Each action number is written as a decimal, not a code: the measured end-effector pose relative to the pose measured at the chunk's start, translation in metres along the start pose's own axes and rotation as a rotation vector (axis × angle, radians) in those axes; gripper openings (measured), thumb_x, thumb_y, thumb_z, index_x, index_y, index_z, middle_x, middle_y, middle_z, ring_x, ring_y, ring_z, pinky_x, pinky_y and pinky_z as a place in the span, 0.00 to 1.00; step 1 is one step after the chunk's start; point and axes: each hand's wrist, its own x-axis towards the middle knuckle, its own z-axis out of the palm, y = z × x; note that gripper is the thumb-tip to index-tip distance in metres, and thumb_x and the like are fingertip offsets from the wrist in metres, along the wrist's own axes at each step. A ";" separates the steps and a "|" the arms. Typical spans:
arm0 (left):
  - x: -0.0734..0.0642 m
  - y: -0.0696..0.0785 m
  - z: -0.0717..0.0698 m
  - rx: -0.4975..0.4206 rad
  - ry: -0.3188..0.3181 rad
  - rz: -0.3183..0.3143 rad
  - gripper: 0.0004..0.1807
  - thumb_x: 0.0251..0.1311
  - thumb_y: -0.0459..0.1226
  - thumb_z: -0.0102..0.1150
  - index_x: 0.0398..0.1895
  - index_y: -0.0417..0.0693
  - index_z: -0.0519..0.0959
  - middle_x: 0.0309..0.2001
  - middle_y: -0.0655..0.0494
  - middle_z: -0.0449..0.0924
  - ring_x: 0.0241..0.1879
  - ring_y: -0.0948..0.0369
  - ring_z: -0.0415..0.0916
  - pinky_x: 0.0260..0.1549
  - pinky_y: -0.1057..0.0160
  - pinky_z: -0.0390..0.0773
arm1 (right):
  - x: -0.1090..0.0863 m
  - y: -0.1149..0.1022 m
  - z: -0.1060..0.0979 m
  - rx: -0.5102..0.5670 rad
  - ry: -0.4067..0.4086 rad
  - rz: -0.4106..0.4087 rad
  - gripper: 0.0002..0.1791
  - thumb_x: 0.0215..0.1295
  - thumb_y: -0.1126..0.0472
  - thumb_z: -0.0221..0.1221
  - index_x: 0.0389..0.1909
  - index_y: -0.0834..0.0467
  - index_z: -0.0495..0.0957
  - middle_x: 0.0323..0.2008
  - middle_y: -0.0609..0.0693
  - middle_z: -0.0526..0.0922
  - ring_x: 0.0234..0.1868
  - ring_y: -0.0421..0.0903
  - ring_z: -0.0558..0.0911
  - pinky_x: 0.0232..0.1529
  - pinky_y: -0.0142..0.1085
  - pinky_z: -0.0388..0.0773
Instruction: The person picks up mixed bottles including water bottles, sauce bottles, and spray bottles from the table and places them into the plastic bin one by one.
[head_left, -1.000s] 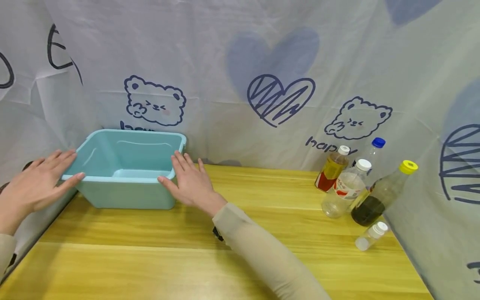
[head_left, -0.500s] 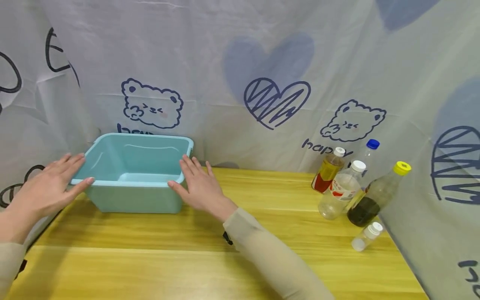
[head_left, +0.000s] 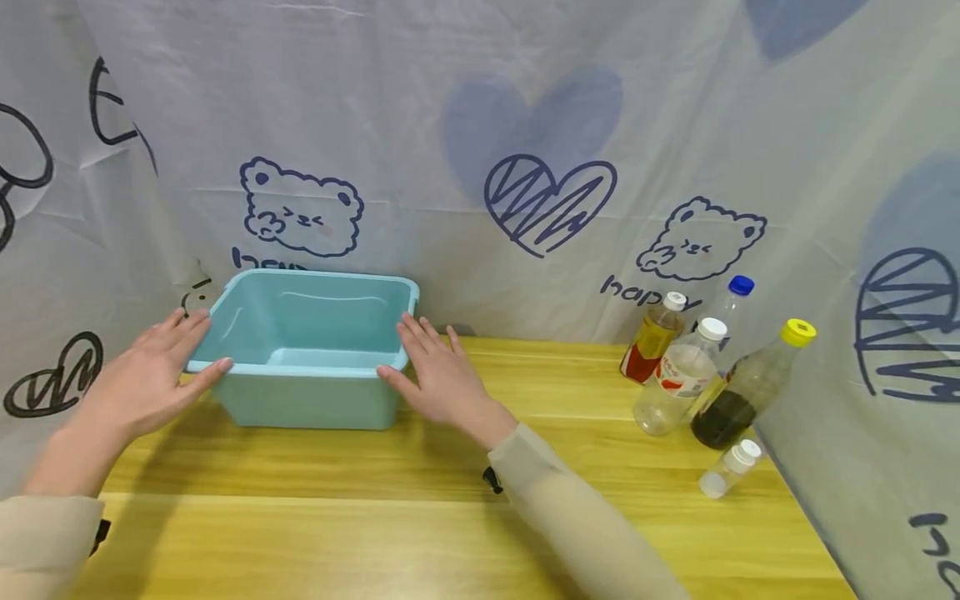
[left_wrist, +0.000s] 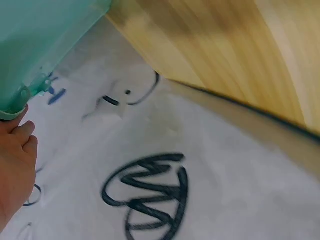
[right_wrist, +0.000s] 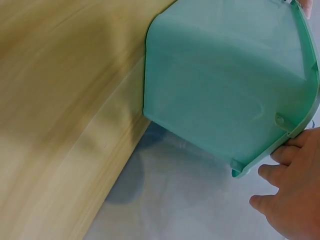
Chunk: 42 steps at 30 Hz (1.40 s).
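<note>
A light-blue plastic basin [head_left: 311, 402] stands on the wooden table near the back curtain, its inside bare in the head view. My left hand [head_left: 153, 375] lies along its left rim, fingers straight and thumb reaching over the front corner. On the opposite side, my right hand [head_left: 442, 375] touches the right rim with extended fingers, its thumb at the front right corner. The right wrist view shows the basin's outer wall [right_wrist: 220, 85] and the right fingers [right_wrist: 287, 154] against the rim. In the left wrist view, the left hand [left_wrist: 17, 155] is partly cut off at the rim.
At the right of the table [head_left: 315, 542] stand a red-and-yellow labelled bottle [head_left: 654, 342], a clear white-capped bottle [head_left: 678, 383], a yellow-capped bottle with dark liquid [head_left: 738, 400], a blue-capped bottle [head_left: 738, 312] and a small white-capped bottle [head_left: 729, 469]. Patterned curtains [head_left: 420, 108] border the table.
The basin has slid to the right along the table, with both hands moving along at its sides. The bottles stay put apart from a slight shift of the head view.
</note>
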 end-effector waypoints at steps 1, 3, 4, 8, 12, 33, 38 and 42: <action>0.001 0.004 0.001 -0.003 0.000 0.005 0.45 0.77 0.58 0.48 0.81 0.34 0.53 0.81 0.32 0.50 0.78 0.31 0.45 0.70 0.25 0.53 | -0.003 0.003 -0.001 0.003 0.005 -0.004 0.45 0.80 0.30 0.35 0.84 0.56 0.48 0.85 0.48 0.42 0.84 0.50 0.45 0.83 0.53 0.36; 0.003 0.013 0.003 0.000 0.002 0.010 0.45 0.76 0.58 0.47 0.81 0.33 0.54 0.81 0.33 0.50 0.78 0.31 0.46 0.70 0.25 0.53 | -0.009 0.011 -0.003 0.009 0.016 -0.010 0.45 0.80 0.31 0.36 0.84 0.57 0.48 0.85 0.49 0.43 0.84 0.50 0.45 0.83 0.54 0.36; 0.004 0.018 0.004 0.000 0.001 0.011 0.45 0.76 0.59 0.47 0.81 0.33 0.54 0.81 0.33 0.50 0.78 0.31 0.46 0.71 0.26 0.53 | -0.012 0.014 -0.003 0.010 0.022 -0.011 0.44 0.80 0.31 0.36 0.84 0.57 0.48 0.85 0.49 0.43 0.84 0.50 0.45 0.83 0.53 0.36; 0.009 0.037 0.009 -0.004 0.012 0.017 0.46 0.76 0.60 0.47 0.80 0.32 0.56 0.80 0.32 0.52 0.78 0.32 0.47 0.71 0.26 0.54 | -0.024 0.029 -0.005 0.022 0.051 -0.013 0.44 0.81 0.32 0.37 0.84 0.57 0.48 0.85 0.50 0.44 0.84 0.51 0.46 0.83 0.53 0.37; 0.013 0.053 0.013 -0.019 0.027 0.024 0.47 0.75 0.61 0.47 0.80 0.32 0.56 0.80 0.33 0.53 0.78 0.33 0.47 0.71 0.27 0.55 | -0.035 0.042 -0.008 0.031 0.074 -0.016 0.43 0.81 0.33 0.38 0.84 0.58 0.48 0.84 0.50 0.46 0.84 0.52 0.48 0.83 0.53 0.39; 0.031 0.130 0.035 -0.043 0.058 0.045 0.50 0.74 0.65 0.45 0.79 0.31 0.59 0.79 0.33 0.56 0.78 0.33 0.51 0.76 0.34 0.55 | -0.094 0.100 -0.028 0.092 0.146 0.019 0.41 0.81 0.35 0.42 0.84 0.55 0.49 0.84 0.49 0.49 0.84 0.51 0.49 0.82 0.56 0.42; 0.032 0.147 0.040 -0.051 0.071 0.050 0.51 0.73 0.66 0.47 0.79 0.31 0.59 0.79 0.33 0.55 0.78 0.34 0.51 0.77 0.36 0.54 | -0.106 0.111 -0.036 0.086 0.145 0.027 0.41 0.81 0.36 0.43 0.83 0.57 0.52 0.84 0.51 0.50 0.83 0.52 0.50 0.82 0.57 0.42; 0.034 0.161 0.042 -0.049 0.068 0.064 0.51 0.73 0.66 0.46 0.79 0.30 0.58 0.79 0.33 0.55 0.79 0.35 0.50 0.78 0.38 0.53 | -0.115 0.121 -0.042 0.087 0.154 0.023 0.41 0.81 0.36 0.44 0.83 0.57 0.53 0.83 0.53 0.52 0.83 0.54 0.52 0.82 0.58 0.43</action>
